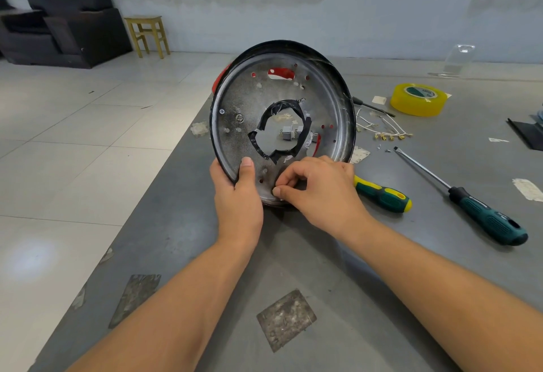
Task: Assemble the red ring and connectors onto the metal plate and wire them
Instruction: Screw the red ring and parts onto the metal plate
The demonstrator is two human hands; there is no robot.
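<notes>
Above the near edge of the grey table [182,254], the metal plate [244,98] stood tilted on its rim, the red ring [221,78] showing behind it. Left hand [238,192] gripped the plate's lower rim, thumb across its face. Right hand [320,189] pinched something small at a low hole, likely a screw. Best to hold the plate steady, seat the piece square, start it by fingertip before reaching for the screwdriver [382,194] beside the plate.
</notes>
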